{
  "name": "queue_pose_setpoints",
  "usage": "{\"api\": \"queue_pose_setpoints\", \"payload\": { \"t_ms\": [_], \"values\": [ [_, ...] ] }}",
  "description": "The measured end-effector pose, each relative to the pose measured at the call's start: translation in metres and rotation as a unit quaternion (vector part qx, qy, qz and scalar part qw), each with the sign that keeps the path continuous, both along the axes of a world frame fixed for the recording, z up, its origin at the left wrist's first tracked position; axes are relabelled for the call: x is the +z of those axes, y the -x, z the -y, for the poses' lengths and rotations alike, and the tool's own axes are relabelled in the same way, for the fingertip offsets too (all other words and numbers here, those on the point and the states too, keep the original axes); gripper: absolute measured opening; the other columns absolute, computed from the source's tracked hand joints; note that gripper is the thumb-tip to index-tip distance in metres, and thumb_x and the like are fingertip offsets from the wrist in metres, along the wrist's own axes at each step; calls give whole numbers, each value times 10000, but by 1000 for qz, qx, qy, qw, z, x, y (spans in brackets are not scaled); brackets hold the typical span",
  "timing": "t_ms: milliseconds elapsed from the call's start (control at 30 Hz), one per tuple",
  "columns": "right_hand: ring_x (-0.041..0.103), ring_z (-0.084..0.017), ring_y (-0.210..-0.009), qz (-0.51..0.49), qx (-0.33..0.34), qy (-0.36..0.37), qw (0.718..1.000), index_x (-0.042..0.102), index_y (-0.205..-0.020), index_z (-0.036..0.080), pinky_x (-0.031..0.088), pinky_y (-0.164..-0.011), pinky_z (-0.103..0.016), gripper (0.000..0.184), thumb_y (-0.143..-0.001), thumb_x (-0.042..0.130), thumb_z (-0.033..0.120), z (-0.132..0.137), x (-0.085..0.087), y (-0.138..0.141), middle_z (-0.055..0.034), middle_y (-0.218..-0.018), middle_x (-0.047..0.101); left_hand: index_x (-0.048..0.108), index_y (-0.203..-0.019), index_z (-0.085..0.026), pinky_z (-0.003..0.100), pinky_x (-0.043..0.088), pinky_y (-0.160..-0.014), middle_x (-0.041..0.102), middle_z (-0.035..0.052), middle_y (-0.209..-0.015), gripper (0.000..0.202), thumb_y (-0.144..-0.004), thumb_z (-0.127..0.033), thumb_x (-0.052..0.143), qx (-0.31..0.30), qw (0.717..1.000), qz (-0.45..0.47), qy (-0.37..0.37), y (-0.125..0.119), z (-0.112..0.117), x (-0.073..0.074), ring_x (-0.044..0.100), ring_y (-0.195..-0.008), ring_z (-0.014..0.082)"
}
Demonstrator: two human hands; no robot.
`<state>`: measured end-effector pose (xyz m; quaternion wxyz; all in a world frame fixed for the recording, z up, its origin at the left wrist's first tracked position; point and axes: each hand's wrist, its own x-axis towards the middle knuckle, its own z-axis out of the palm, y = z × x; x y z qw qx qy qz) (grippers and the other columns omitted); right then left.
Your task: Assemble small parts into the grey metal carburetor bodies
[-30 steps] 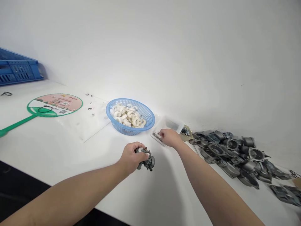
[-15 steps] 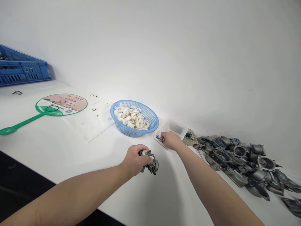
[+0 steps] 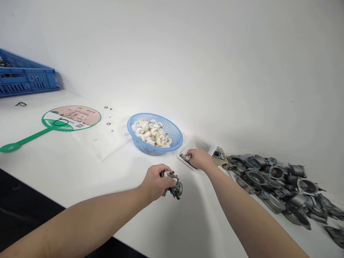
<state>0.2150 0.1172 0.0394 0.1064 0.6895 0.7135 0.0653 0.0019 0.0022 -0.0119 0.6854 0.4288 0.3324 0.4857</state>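
Note:
My left hand (image 3: pixel 158 182) is wrapped round a grey metal carburetor (image 3: pixel 177 189) with a white part against it, held above the white table. My right hand (image 3: pixel 199 158) reaches into a translucent plastic box (image 3: pixel 212 150). Its fingers are bent together over a little heap of thin metal pieces (image 3: pixel 184 157) at the box's near left side. What sits between those fingertips is too small to make out. Just left of the box stands a blue mesh basket (image 3: pixel 145 145) filled with white curved plastic parts (image 3: pixel 153 134).
A pile of grey metal castings (image 3: pixel 279 186) covers the right side, beside a small tan box (image 3: pixel 220 154). On the left lie a green-handled fan (image 3: pixel 77 116), a clear plastic bag (image 3: pixel 113 139) and small black rings (image 3: pixel 108 124). A blue crate (image 3: pixel 32 80) stands far left.
My right hand has shifted slightly right in the box, uncovering more of the metal pieces. My left hand keeps its hold on the carburetor. The view has moved a little.

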Motion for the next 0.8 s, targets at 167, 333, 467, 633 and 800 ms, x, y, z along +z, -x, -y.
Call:
{"api": "queue_pose_setpoints", "payload": {
  "t_ms": [167, 333, 467, 633, 800],
  "values": [
    [602, -218, -864, -17, -17, -7, 1000, 701, -939, 293, 360, -581, -248, 338, -664, 542, 180, 1, 3, -1, -38, -995, 678, 584, -725, -130, 208, 302, -354, 475, -31, -502, 204, -544, -201, 644, 0, 1000, -1, 9, 0, 0, 0, 396, -404, 83],
    [599, -207, -802, -27, -14, -19, 999, 703, -819, 258, 338, -556, -245, 266, -635, 541, 155, 2, 5, -1, -37, -888, 690, 582, -696, -131, 211, 305, -368, 466, -31, -498, 177, -548, -202, 648, 2, 1000, 0, 6, 1, 0, 2, 382, -415, 80],
    [597, -192, -736, -40, -10, -36, 998, 688, -703, 230, 334, -538, -239, 185, -630, 546, 136, 2, 9, 0, -35, -787, 685, 591, -704, -126, 208, 304, -371, 471, -28, -500, 185, -547, -199, 654, 1, 1000, 3, 5, 1, -1, -1, 391, -417, 79],
    [609, -205, -841, -74, 7, -131, 989, 687, -782, 222, 418, -648, -267, 187, -756, 505, 194, 22, 27, 1, -35, -862, 693, 590, -715, -129, 209, 310, -359, 478, -28, -509, 193, -548, -198, 658, 4, 1000, 5, 7, 0, -1, -2, 403, -413, 84],
    [625, -185, -716, -216, 172, -421, 864, 653, -744, 223, 498, -645, -306, 165, -816, 520, 288, 99, 33, 14, -33, -733, 660, 589, -739, -131, 204, 328, -364, 487, -22, -529, 207, -555, -193, 661, -1, 1000, -8, -1, 2, 3, 3, 410, -413, 79]
  ]
}}
